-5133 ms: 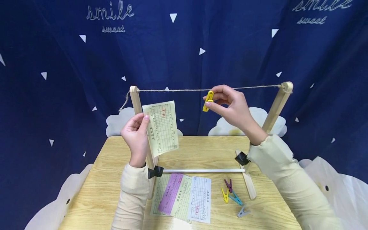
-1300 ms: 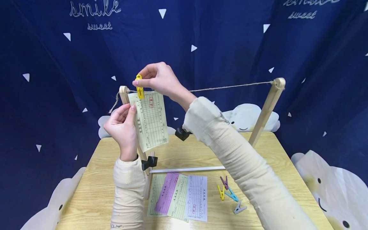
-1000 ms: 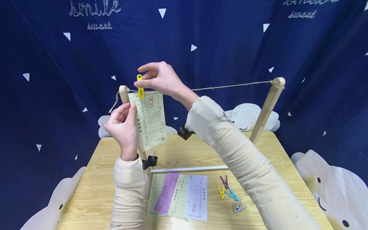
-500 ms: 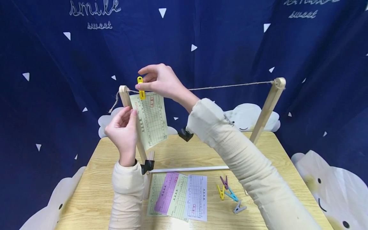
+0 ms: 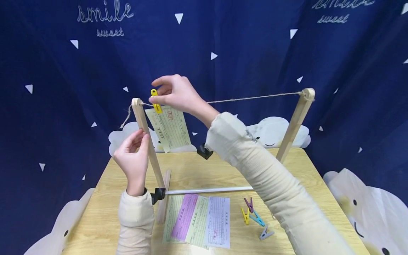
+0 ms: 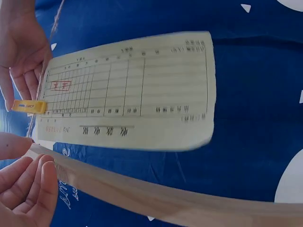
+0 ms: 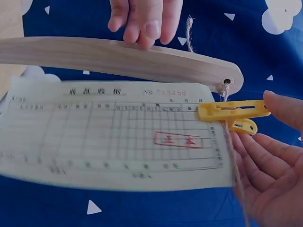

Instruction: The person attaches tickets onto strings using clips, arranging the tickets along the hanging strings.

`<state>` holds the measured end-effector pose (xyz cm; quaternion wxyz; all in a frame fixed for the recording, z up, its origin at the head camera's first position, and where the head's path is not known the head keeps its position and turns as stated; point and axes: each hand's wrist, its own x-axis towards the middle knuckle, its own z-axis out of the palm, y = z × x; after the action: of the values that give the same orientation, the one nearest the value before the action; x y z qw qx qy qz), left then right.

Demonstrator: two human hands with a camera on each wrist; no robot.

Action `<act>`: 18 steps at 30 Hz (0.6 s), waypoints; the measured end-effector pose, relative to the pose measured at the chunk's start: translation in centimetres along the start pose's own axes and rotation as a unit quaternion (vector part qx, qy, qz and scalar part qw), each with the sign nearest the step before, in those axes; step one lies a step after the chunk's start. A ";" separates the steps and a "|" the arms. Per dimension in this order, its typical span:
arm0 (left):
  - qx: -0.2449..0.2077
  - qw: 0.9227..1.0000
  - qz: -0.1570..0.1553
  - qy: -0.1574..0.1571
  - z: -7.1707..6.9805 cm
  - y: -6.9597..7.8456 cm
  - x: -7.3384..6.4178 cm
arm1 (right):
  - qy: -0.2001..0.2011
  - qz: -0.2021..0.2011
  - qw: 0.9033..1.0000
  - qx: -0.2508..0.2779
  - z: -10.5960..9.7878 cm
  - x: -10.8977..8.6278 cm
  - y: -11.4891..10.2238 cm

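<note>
My right hand (image 5: 178,94) holds a yellow clothespin (image 5: 156,101) between thumb and fingers at the left end of the twine (image 5: 248,99). In the right wrist view, the clothespin (image 7: 234,111) bites the twine and the top edge of a pale green receipt slip (image 7: 113,137). The slip (image 5: 170,127) hangs from it, tilted, its lower end swung out. My left hand (image 5: 132,150) is off the slip, fingers loosely bent, with fingertips beside the left wooden post (image 5: 148,141). Whether they touch the post, I cannot tell.
On the table lie overlapping green, purple and white slips (image 5: 218,221). Right of them are loose clothespins: purple (image 5: 249,204), yellow (image 5: 245,216), blue (image 5: 257,219) and grey (image 5: 266,232). A white rod (image 5: 207,190) joins the frame's feet; the right post (image 5: 294,124) carries the twine's other end.
The right hand brought the clothespin left onto the twine and slip. My left hand has let go of the slip and moved down and left; the slip's lower end has swung right.
</note>
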<state>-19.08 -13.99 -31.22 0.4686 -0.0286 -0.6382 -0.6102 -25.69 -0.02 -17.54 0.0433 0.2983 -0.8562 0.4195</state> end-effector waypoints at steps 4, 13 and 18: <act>0.004 1.000 0.003 0.001 -0.4 -0.2 -0.3 | 0.004 0.005 1.000 -0.010 0.0 0.0 0.1; 0.000 0.999 0.023 -0.023 -0.8 -0.1 -1.0 | 0.029 -0.035 0.999 -0.021 -0.7 -0.9 0.5; -0.008 0.998 0.042 -0.047 -1.1 -0.4 -1.4 | 0.061 -0.075 0.995 -0.013 -1.1 -2.0 0.8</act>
<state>-17.92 -14.22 -32.60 0.4629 -0.0883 -0.6528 -0.5931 -24.67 2.17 -18.02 0.1309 0.3345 -0.8328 0.4213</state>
